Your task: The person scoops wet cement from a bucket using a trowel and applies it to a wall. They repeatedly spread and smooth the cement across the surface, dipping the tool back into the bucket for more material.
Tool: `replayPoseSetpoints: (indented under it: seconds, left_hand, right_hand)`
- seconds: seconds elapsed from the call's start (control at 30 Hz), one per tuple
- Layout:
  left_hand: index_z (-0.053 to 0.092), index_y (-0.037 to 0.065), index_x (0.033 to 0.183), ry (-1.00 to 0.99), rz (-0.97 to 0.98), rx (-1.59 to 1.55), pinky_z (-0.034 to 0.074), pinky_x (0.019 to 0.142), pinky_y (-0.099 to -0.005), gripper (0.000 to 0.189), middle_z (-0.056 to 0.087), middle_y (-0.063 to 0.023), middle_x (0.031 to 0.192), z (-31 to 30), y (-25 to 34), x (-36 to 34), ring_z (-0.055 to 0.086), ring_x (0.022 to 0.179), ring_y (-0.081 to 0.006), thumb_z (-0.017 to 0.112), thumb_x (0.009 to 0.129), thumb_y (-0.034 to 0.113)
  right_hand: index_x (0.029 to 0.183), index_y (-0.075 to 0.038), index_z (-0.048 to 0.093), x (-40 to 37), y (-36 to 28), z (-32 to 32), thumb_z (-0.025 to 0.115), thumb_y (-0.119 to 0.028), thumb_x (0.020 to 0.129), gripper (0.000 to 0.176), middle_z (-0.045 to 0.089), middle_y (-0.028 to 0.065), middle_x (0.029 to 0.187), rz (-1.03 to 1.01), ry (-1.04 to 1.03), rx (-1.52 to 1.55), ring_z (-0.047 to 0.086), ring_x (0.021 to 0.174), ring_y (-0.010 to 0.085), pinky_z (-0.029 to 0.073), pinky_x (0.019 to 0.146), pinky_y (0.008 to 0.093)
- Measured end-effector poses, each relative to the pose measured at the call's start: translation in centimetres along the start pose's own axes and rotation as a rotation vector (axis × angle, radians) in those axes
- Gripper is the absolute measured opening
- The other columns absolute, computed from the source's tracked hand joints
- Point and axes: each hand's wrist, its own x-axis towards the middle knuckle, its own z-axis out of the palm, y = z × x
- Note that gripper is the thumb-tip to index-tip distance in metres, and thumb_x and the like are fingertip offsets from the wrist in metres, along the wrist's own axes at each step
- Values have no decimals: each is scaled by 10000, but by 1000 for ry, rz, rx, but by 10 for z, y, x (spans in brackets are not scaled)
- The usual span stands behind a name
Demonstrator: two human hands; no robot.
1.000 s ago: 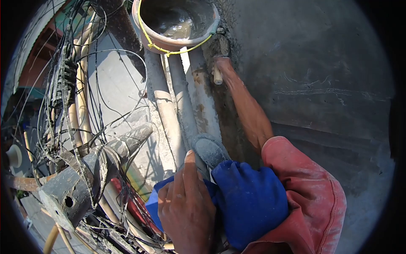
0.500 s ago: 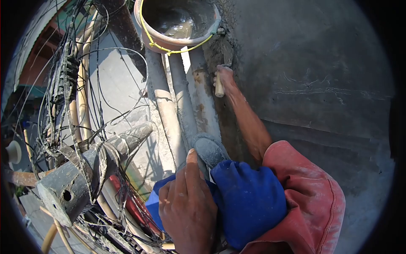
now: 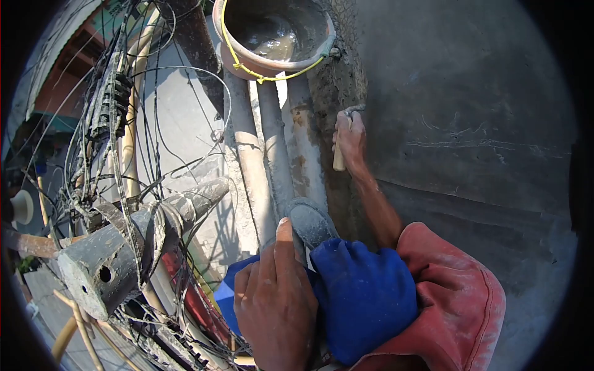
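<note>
My right hand (image 3: 351, 139) is closed round the wooden handle of a trowel (image 3: 338, 159), close to the rough wet mortar along the edge of the grey wall (image 3: 464, 142). The trowel's blade is hard to make out against the mortar. My left hand (image 3: 276, 297) holds nothing; its back faces up, the index finger is stretched out and the other fingers are slightly bent beside the blue cloth on my leg (image 3: 365, 297). Above and left of my right hand stands a bucket (image 3: 247, 69) with wet grey mix inside and a yellow cord on its rim.
Grey pipes (image 3: 250, 154) run below the bucket, with my shoe (image 3: 311, 224) on them. Tangled black cables (image 3: 114, 105) and bamboo poles (image 3: 130, 148) fill the left side. A thick mortar-stained pole end (image 3: 93, 272) juts out at the lower left.
My right hand with the trowel has moved right and slightly down, nearer the wall. The view has shifted a little, so the bucket and pipes appear further right. My left hand keeps its pose.
</note>
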Motion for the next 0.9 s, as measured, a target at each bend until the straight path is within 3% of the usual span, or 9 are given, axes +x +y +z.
replayPoseSetpoints:
  seconds: [0.1, 0.17, 0.23, 0.3, 0.37, 0.43, 0.53, 0.67, 0.9]
  left_hand:
    - [558, 44, 1202, 4, 1, 80, 445, 677, -393, 320, 669, -124, 874, -5, 10, 0, 607, 728, -315, 511, 887, 75]
    - [554, 44, 1204, 12, -49, 64, 448, 675, -392, 324, 671, -122, 883, -10, 21, 3, 610, 736, -313, 510, 884, 65]
    - [553, 48, 1205, 64, 11, 43, 450, 676, -390, 324, 672, -123, 890, -8, 22, 1, 613, 743, -314, 513, 884, 66]
    - [552, 53, 1206, 116, 72, 26, 452, 677, -388, 324, 673, -123, 898, -3, 15, -3, 615, 750, -314, 515, 885, 67]
    - [562, 65, 1199, 19, 20, 46, 458, 687, -378, 312, 678, -118, 887, 1, 2, -3, 628, 757, -302, 519, 890, 77]
    - [564, 66, 1197, 39, 16, 35, 458, 691, -377, 308, 679, -115, 880, 4, 1, -3, 631, 755, -298, 519, 893, 80]
    - [567, 68, 1193, 97, 1, 16, 460, 696, -375, 301, 680, -112, 869, 6, 5, -4, 634, 752, -293, 520, 896, 86]
    - [572, 71, 1189, 146, -36, -16, 461, 703, -373, 293, 682, -108, 855, 10, 10, -4, 639, 747, -286, 520, 901, 94]
    - [582, 61, 1171, 70, 10, 30, 480, 667, -372, 279, 684, -114, 839, 5, 4, -1, 650, 742, -285, 535, 897, 83]
  right_hand:
    - [977, -4, 524, 12, -56, -10, 522, -343, 913, 345, 631, 178, 793, -365, 13, -317, 623, 698, 316, 507, 665, 408]
    - [980, -42, 587, 19, -113, -11, 550, -347, 906, 316, 630, 111, 813, -545, 11, -594, 634, 719, 221, 506, 694, 356]
    - [1091, -85, 616, 41, -142, 3, 599, -363, 854, 365, 659, 165, 934, -683, 88, -918, 643, 904, 302, 496, 778, 399]
    - [1068, -112, 655, 69, -166, 27, 596, -291, 834, 300, 667, 182, 951, -714, -35, -1078, 639, 921, 340, 511, 765, 400]
    - [971, -113, 704, 110, -163, 66, 566, -203, 812, 228, 687, 159, 870, -800, -39, -1267, 668, 843, 327, 527, 727, 395]
    - [839, -107, 728, 129, -162, 96, 547, -155, 798, 192, 693, 136, 793, -778, 2, -1270, 688, 759, 297, 532, 654, 407]
    - [818, -161, 730, 151, -151, 127, 586, -189, 791, 149, 708, 64, 797, -822, 46, -1322, 691, 785, 222, 492, 628, 383]
    - [769, -163, 733, 150, -138, 136, 581, -198, 781, 157, 700, 71, 751, -943, 18, -1316, 685, 735, 218, 489, 605, 377]
    - [748, -78, 721, 138, -141, 128, 566, -168, 783, 183, 687, 129, 721, -918, -19, -1157, 697, 727, 248, 529, 602, 391]
